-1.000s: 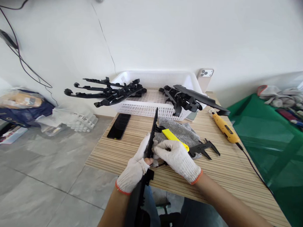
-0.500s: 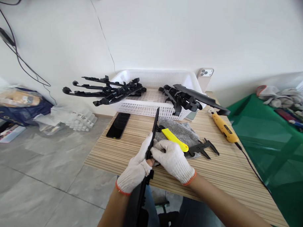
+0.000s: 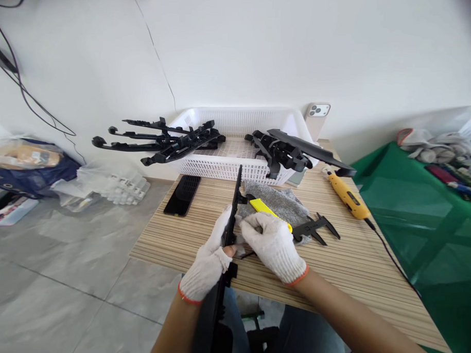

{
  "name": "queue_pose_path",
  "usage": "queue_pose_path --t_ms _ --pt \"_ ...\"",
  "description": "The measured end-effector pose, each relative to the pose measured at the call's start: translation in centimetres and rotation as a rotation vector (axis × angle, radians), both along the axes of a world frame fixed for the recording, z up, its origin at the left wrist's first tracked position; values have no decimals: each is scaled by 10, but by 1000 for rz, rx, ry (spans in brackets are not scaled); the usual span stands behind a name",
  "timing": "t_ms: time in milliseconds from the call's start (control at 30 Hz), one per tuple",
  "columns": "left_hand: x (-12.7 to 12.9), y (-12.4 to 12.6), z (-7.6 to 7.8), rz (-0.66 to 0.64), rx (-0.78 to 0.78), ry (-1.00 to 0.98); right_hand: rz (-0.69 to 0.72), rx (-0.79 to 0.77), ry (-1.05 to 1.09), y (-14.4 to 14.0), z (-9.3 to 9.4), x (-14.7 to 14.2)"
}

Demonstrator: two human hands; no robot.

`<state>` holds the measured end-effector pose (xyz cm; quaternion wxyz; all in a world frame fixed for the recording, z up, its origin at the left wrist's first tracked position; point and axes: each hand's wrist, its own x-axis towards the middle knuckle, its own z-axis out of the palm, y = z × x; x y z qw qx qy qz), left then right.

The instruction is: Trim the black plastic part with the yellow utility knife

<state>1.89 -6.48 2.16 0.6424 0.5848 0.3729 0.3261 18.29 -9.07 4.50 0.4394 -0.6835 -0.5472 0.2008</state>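
My left hand (image 3: 205, 265), in a white knit glove with the thumb tip bare, is wrapped round a long black plastic trim piece (image 3: 229, 229). The piece stands steeply over the table's front edge, its lower end by my lap. My right hand (image 3: 270, 245), gloved too, has its fingers pinched together just right of the piece. Whatever those fingers may hold is hidden. Beyond them a yellow-handled tool (image 3: 261, 205) lies on a grey cloth (image 3: 286, 201), partly behind my right hand. Black calipers (image 3: 314, 228) rest at the cloth's right edge.
A white plastic basket (image 3: 228, 171) at the wall carries several black trim pieces (image 3: 178, 143), jutting past both sides. A dark phone (image 3: 183, 195) lies left; a light phone (image 3: 317, 120) leans behind. A corded yellow power tool (image 3: 346, 196) lies right, beside a green-covered surface (image 3: 397, 202).
My right hand has shifted slightly right, away from the black trim piece. The piece has turned a little in my left hand, showing more of its clipped edge.
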Motion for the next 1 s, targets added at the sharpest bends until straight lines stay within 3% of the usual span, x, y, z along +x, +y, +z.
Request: queue_pose_path --t_ms 100,200,400,700,833,900,1000 --pt "0 3 -2 28 6 46 -7 -94 76 0 3 3" --pt "0 6 -4 58 61 60 77 -129 122 -1 2 1" --pt "3 2 4 -10 41 -11 209 -24 53 -3 -1 -7" --pt "3 -1 10 9 65 37 141 136 -219 1 -5 -8" --pt "2 2 2 53 61 42 101 84 2 2 -1 -2" --pt "3 2 -3 96 33 29 104 -6 212 3 2 2" --pt "5 1 -7 113 -50 -56 235 -112 619 3 7 9"
